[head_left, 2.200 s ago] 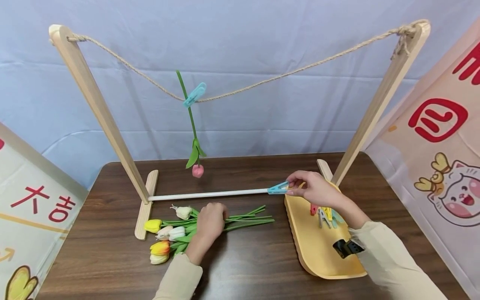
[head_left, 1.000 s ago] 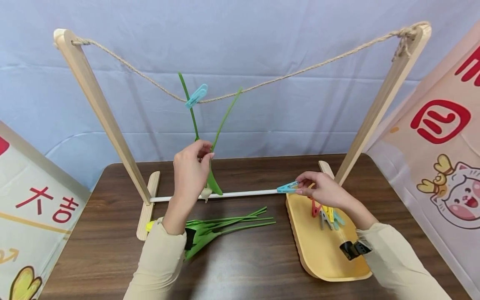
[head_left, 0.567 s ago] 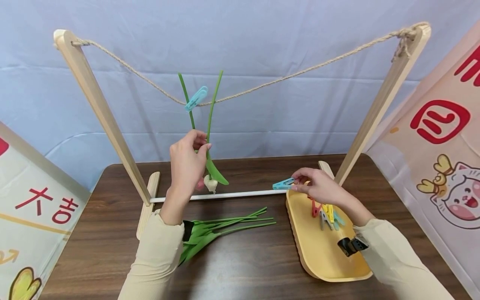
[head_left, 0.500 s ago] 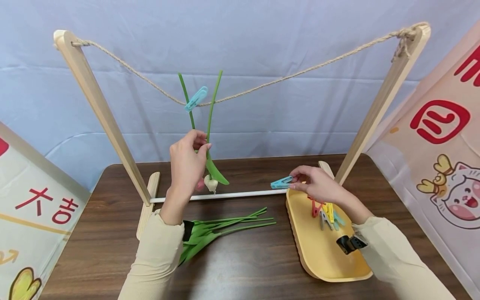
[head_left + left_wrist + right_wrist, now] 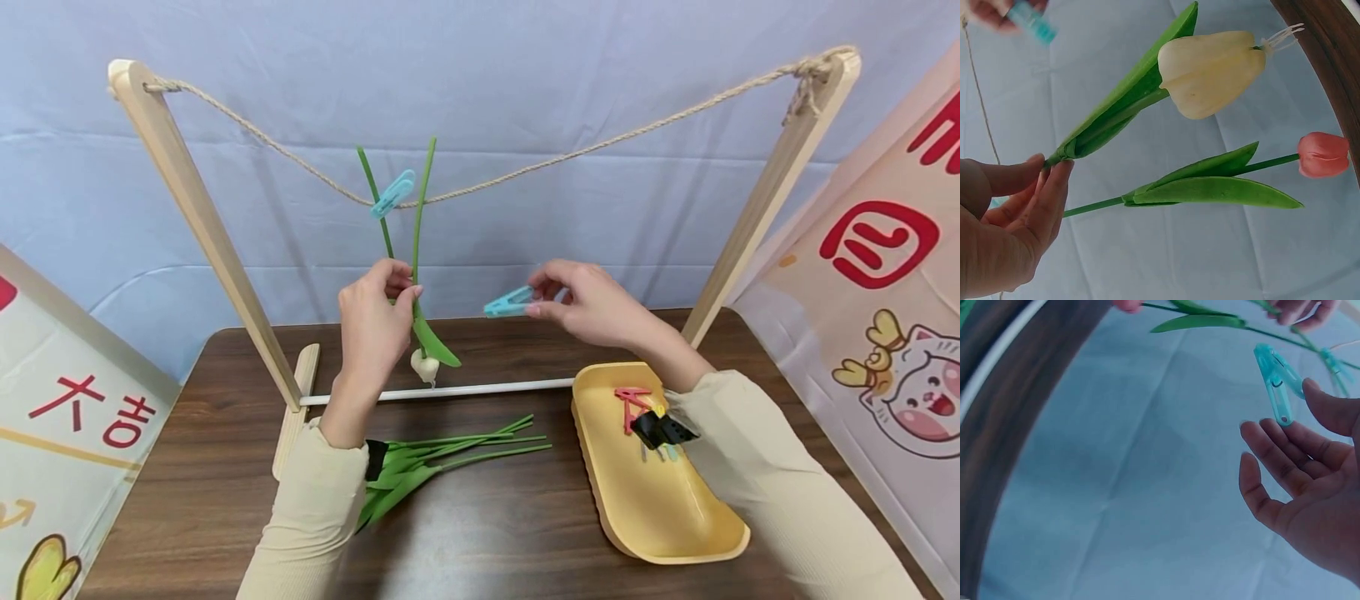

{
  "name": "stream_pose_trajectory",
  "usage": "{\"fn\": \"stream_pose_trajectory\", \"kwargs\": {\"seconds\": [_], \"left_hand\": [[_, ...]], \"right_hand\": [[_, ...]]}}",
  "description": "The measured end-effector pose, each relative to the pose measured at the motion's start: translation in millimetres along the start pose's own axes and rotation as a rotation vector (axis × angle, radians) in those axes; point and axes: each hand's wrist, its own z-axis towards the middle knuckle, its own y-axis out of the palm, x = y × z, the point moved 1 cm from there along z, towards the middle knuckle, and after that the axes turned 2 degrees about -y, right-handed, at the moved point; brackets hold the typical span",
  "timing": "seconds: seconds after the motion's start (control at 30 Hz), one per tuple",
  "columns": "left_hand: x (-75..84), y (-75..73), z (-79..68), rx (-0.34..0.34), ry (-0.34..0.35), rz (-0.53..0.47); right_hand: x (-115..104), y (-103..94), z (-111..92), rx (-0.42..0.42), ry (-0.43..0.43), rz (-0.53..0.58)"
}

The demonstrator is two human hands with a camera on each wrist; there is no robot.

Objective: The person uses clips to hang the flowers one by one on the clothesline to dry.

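Observation:
My left hand pinches a cream tulip by its stem, bloom hanging down. The upper stem crosses the twine just right of a blue clothespin. That clothespin fixes a pink tulip head-down on the twine; in the head view its bloom is hidden behind my left hand. Between thumb and fingers, my right hand holds another blue clothespin, raised over the table to the right of the cream tulip and below the twine.
Two wooden posts joined by a white rod carry the twine. Several green-stemmed flowers lie on the table, their blooms behind my left sleeve. A yellow tray with red and other clothespins stands at the right, partly under my right sleeve.
My left hand lifted the cream tulip from the bunch up to the twine and then stayed nearly still. My right hand moved up and left from the tray with the blue clothespin.

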Motion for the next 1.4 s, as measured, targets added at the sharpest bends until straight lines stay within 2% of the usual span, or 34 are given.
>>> {"fn": "stream_pose_trajectory", "kwargs": {"seconds": [0.37, 0.63, 0.77, 0.97, 1.17, 1.4], "left_hand": [[0.1, -0.7, 0.5, 0.001, -0.020, -0.003], [-0.9, -0.1, 0.3, 0.007, -0.010, -0.008], [-0.4, -0.4, -0.3, 0.016, 0.003, -0.012], [-0.2, -0.7, -0.2, 0.022, -0.002, -0.015], [0.0, -2.2, 0.1, 0.023, -0.005, -0.010], [-1.3, -1.1, -1.5, 0.024, 0.002, -0.005]], "right_hand": [[-44.6, -15.2, 34.6, 0.132, -0.106, -0.050], [-70.1, -25.8, 54.2, 0.353, -0.212, -0.138], [-80.1, -30.5, 63.8, 0.409, -0.195, -0.196], [-91.2, -35.6, 74.3, 0.373, -0.086, -0.260], [-95.3, -37.0, 82.0, 0.313, -0.061, -0.347], [-95.4, -34.8, 89.7, 0.201, -0.005, -0.330]]}}
